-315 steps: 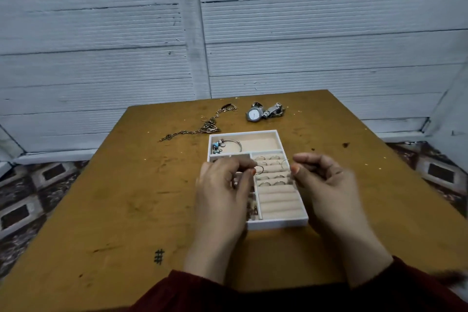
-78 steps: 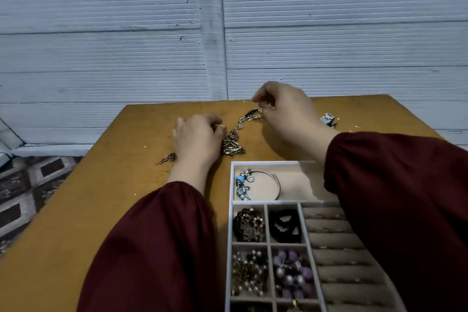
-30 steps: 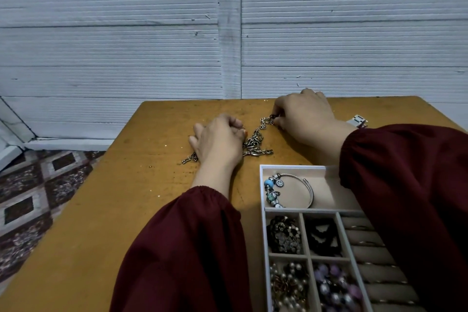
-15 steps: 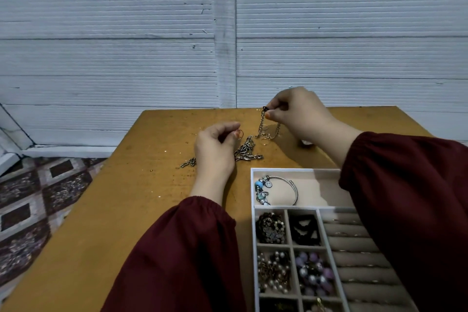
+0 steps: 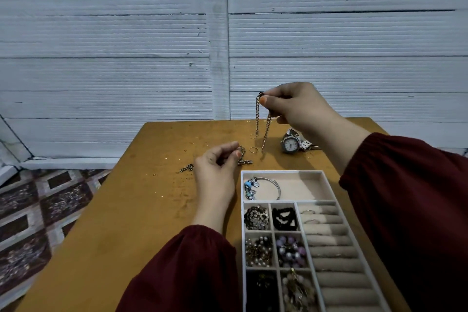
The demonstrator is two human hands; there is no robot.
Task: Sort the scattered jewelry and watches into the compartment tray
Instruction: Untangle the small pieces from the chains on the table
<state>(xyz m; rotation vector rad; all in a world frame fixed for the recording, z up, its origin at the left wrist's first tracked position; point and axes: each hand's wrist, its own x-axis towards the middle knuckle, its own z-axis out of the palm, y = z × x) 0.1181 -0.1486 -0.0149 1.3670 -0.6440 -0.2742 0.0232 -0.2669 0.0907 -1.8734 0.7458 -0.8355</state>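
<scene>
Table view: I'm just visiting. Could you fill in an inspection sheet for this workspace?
Surface: scuffed wooden table.
Job's things: chain partly lifted, with its other end on the table; watch lying beyond the tray; white tray with a bangle in its far compartment and beaded pieces in the small ones.
Clutter: nothing seen.
Hands: right hand pinches the chain up high; left hand pinches it low by the table.
Cables: nothing seen.
Surroundings: white ribbed wall, patterned floor tiles.

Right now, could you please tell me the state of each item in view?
Right hand: raised, pinching the chain.
Chain: hanging, two strands dangling.
Left hand: pinching chain links at the table.
Watch: lying on the table, outside the tray.
Tray: open, bangle in top compartment.
</scene>
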